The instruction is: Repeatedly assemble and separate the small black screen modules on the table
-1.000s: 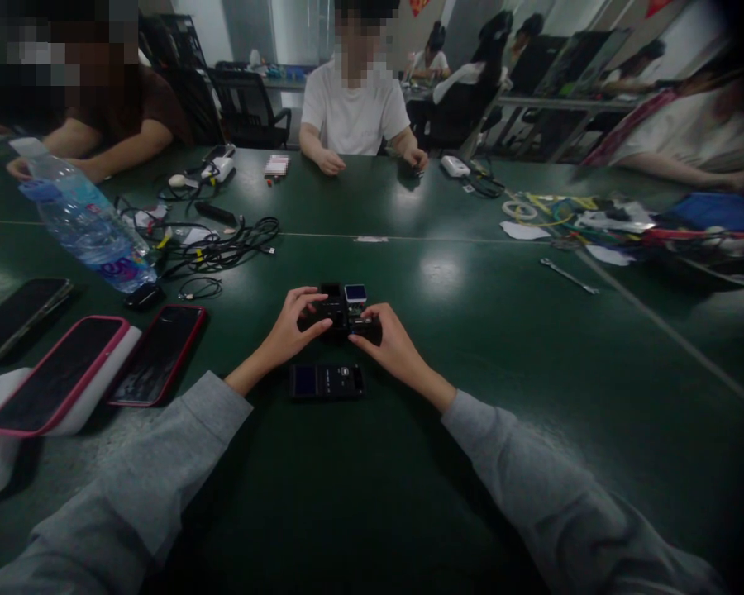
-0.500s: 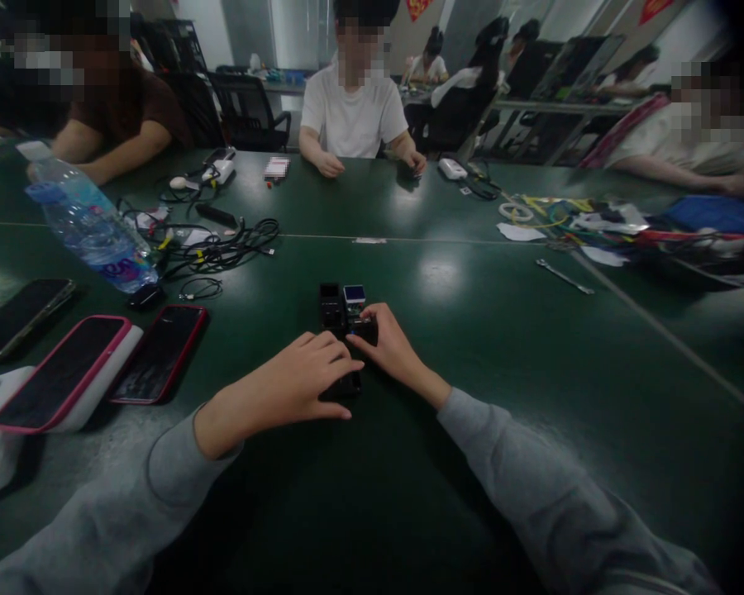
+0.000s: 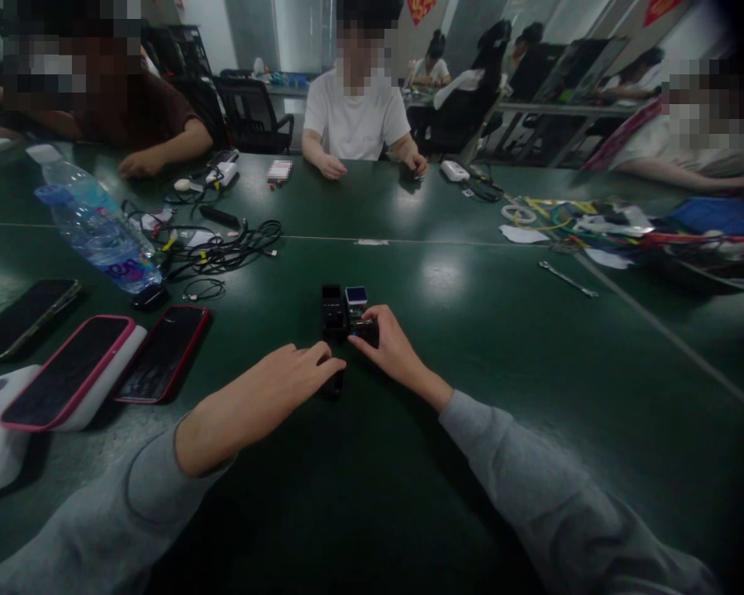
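1. Left hand (image 3: 285, 376), just left of frame centre, palm down over a black device (image 3: 336, 385); fingers cover most of it, only the right end shows; cannot tell whether they clamp it or just rest on it.
2. Right hand (image 3: 392, 340), right of centre; thumb and fingers pinched on a small board (image 3: 365, 330); a screen (image 3: 356, 296) sits at the board's far end, facing up.
3. Black case (image 3: 332, 310) at frame centre; just left of the board, beyond the left fingertips; looks like an open shell, though dim light makes that unsure.
4. All on the green table (image 3: 434, 479); grey sleeves (image 3: 521, 463) reach in from both lower corners.
5. Left side of frame: red phone (image 3: 164, 354), pink phone (image 3: 71, 372), dark phone (image 3: 25, 321); two bottles (image 3: 108, 244) stand above them; black cables (image 3: 239, 246) right of the bottles.
6. Right side: wrench (image 3: 567, 279) lying slantwise; heap of wires (image 3: 595, 219) at the right edge.
7. Top centre: co-worker in white (image 3: 356, 120) seated across, both forearms on the table; another in brown (image 3: 161, 120), upper left.
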A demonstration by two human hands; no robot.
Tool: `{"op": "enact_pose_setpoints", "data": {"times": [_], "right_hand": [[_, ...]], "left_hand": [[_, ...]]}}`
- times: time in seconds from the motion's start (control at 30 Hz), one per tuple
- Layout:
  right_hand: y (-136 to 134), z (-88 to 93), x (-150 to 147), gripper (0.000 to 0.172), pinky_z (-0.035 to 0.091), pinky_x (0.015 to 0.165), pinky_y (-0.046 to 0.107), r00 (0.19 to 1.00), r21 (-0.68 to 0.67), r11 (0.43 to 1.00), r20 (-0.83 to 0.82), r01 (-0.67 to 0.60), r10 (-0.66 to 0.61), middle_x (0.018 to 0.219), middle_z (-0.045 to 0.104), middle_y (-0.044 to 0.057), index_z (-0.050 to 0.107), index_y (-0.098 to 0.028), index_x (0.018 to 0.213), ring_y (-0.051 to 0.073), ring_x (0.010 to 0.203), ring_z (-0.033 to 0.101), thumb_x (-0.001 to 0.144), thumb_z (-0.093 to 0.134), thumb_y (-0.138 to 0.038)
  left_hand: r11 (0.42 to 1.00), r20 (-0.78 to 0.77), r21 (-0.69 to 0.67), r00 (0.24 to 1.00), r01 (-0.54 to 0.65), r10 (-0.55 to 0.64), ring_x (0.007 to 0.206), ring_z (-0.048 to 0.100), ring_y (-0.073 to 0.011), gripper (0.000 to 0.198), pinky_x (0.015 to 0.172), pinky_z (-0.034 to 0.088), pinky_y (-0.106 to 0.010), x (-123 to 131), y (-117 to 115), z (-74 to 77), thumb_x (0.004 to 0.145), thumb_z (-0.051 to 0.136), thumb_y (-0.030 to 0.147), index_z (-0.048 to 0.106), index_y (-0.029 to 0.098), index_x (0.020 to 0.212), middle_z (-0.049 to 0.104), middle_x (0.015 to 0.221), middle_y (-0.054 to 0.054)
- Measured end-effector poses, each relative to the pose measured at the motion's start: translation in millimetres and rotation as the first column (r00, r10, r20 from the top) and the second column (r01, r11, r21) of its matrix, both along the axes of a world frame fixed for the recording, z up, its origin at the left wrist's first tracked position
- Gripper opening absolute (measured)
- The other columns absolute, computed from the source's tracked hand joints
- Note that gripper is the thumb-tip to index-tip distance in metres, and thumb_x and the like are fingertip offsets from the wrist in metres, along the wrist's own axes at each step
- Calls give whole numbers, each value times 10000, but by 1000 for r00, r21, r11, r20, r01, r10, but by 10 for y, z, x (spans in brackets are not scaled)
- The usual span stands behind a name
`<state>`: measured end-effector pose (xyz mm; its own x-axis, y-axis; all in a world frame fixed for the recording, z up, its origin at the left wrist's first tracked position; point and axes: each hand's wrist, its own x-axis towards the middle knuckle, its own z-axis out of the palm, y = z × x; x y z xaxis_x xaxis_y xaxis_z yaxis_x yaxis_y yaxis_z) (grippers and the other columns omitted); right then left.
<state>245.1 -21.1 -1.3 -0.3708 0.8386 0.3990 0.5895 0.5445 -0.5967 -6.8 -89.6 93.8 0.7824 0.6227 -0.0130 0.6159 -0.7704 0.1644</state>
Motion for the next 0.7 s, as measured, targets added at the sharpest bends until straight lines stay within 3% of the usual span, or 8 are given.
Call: {"op": "enact_pose_setpoints", "data": {"times": [0.1,0.2,0.4,0.57,0.6,0.7], "right_hand": [[4,-7,0,349,499,821,426,1000,-8,1000,0,4,-5,1088,503,97,441,-215,1119,248,955,536,884,646,-370],[10,-26,-1,350,501,834,438,1000,-6,1000,-10,14,-14,1085,510,95,441,-220,1118,253,962,541,882,645,-380],[-9,-4,4,345,508,820,442,1000,-23,1000,-15,10,-10,1091,515,97,443,-220,1124,257,964,548,885,635,-380],[-13,7,1,332,509,802,430,1000,-29,1000,-14,6,-6,1088,514,95,442,-219,1115,251,953,546,880,639,-346],[-13,5,-1,329,507,802,430,1000,-24,1000,-15,8,-8,1084,512,94,442,-217,1111,251,952,544,878,641,-335],[-16,7,-5,320,506,805,431,1000,-27,1000,-18,8,-9,1083,508,93,440,-217,1106,249,951,539,880,638,-327]], "left_hand": [[999,-38,-14,998,-41,41,786,599,-161,624,703,434,-308,-65,77,-1,825,429,-58,490,335,1306,583,1241,-16],[999,-20,21,999,-39,39,828,606,-171,522,733,439,-315,-112,232,3,847,399,-36,566,311,1199,604,1200,-16],[938,9,306,986,-161,166,950,608,-234,341,791,470,-383,-245,593,-56,911,368,42,645,218,1003,590,1225,-89],[927,-18,283,965,-247,262,885,645,-278,240,730,486,-401,-135,549,-110,991,417,249,611,186,1117,608,1195,-136],[927,-10,263,960,-267,279,889,648,-297,287,727,490,-407,-90,509,-124,991,449,356,596,168,1151,614,1177,-150],[933,26,240,963,-268,269,1046,618,-378,671,779,500,-437,1,429,-206,879,532,642,506,132,1315,544,1315,-220]]}}
